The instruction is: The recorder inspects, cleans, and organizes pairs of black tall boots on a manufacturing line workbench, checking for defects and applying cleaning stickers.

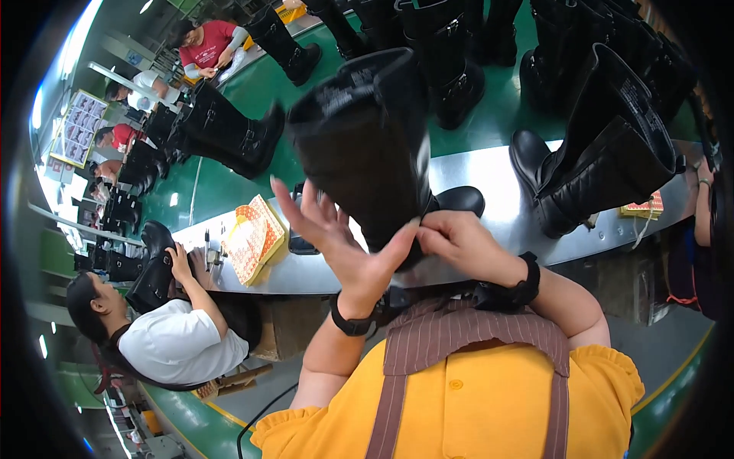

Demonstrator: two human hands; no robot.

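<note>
A tall black boot point(359, 153) stands before me at the table's near edge, its wide top opening up and its toe pointing right. My left hand point(344, 241) is beside the shaft with fingers spread; its thumb reaches across the boot's lower near side towards my other hand. At the boot's ankle, the fingers of my right hand point(466, 241) are pinched together. What lies between those fingertips is hidden. Another tall boot point(604, 153), with a quilted shaft, stands to the right.
Several more black boots point(451, 61) stand on the green table point(306, 99) with its metal near strip point(489, 168). A patterned yellow-orange pad point(256, 237) lies left of the boot. At left a person in white point(176, 344) handles a boot; others sit farther along.
</note>
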